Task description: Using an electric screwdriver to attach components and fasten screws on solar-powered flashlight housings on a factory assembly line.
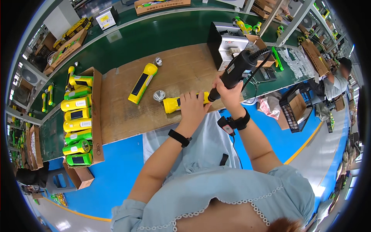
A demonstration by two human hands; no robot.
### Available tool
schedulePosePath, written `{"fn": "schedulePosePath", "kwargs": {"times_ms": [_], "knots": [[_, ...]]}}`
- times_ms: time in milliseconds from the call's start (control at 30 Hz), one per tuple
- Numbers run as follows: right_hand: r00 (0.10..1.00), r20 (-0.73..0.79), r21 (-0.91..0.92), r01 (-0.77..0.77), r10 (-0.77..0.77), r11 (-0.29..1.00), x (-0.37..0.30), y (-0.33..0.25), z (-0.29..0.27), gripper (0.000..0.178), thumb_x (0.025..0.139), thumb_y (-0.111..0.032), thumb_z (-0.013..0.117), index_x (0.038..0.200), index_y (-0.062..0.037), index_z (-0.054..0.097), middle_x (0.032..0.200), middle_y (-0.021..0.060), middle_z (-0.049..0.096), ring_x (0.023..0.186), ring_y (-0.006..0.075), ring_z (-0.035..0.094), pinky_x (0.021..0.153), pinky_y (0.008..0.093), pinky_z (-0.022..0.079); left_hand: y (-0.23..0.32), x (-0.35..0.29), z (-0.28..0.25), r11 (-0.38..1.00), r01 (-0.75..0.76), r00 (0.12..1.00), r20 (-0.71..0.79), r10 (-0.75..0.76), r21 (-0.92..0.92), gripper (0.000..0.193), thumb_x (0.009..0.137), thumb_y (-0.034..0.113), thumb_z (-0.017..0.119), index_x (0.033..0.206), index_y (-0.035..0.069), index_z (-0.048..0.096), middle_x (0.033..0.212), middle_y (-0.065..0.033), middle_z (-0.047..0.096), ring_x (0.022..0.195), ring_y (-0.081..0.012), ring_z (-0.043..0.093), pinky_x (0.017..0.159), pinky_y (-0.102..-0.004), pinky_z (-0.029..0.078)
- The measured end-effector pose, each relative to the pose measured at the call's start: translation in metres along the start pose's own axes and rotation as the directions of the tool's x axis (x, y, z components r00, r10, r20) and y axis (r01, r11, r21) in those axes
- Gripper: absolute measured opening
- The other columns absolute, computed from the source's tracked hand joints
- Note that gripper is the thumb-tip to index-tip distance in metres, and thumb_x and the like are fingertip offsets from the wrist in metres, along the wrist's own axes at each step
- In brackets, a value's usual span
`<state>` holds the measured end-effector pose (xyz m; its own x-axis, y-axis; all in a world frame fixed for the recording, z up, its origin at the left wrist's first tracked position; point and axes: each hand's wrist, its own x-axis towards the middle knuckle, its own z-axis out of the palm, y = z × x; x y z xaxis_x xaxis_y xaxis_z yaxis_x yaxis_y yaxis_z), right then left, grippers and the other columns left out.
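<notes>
My right hand (228, 93) is wrapped round a black electric screwdriver (236, 69), tilted with its cable at the top end. Its lower end meets the right end of a yellow flashlight (170, 105) lying on the cardboard. Over that flashlight my left hand (193, 107) is closed, holding it down; the fingers hide its middle. A loose silver reflector (159, 95) sits just beyond the flashlight's left end. Farther off lies another yellow-green flashlight (142, 84) with a dark panel, a second reflector (157, 61) by its upper end.
A cardboard box (97, 116) of several yellow and green flashlights stands at the left. A black-and-silver machine (228, 41) is at the back right, beside a small carton (259, 40). A black crate (296, 110) stands below the bench. Another person (335, 83) sits at far right.
</notes>
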<state>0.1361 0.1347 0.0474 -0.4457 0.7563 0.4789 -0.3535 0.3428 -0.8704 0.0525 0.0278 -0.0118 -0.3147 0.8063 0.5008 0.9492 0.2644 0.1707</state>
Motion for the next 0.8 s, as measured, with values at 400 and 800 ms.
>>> {"fn": "schedulePosePath", "kwargs": {"times_ms": [400, 800], "knots": [[0.858, -0.279, -0.190, 0.391, -0.432, 0.900, 0.127, -0.048, -0.058, 0.053, 0.081, 0.002, 0.058, 0.129, 0.0082, 0.035, 0.074, 0.0093, 0.058, 0.062, 0.0150, 0.059, 0.060, 0.0284, 0.050, -0.005, -0.013, 0.006, 0.995, -0.040, 0.989, -0.149, 0.026, -0.092, 0.048, 0.077, 0.039, 0.067, 0.110, 0.005, 0.059, 0.105, -0.0146, 0.055, 0.099, -0.0321, 0.050, 0.089, -0.0466, 0.037], [0.958, -0.173, -0.129, 0.207, -0.227, 0.970, 0.170, -0.014, -0.074, 0.045, 0.078, 0.001, 0.061, 0.120, 0.0054, 0.046, 0.070, 0.0078, 0.057, 0.055, 0.0144, 0.056, 0.054, 0.0273, 0.047, -0.003, -0.010, 0.001, 0.996, -0.051, 0.993, -0.112, 0.042, -0.079, 0.044, 0.081, 0.036, 0.063, 0.110, 0.003, 0.057, 0.104, -0.0163, 0.055, 0.097, -0.0324, 0.051, 0.090, -0.0452, 0.037]]}}
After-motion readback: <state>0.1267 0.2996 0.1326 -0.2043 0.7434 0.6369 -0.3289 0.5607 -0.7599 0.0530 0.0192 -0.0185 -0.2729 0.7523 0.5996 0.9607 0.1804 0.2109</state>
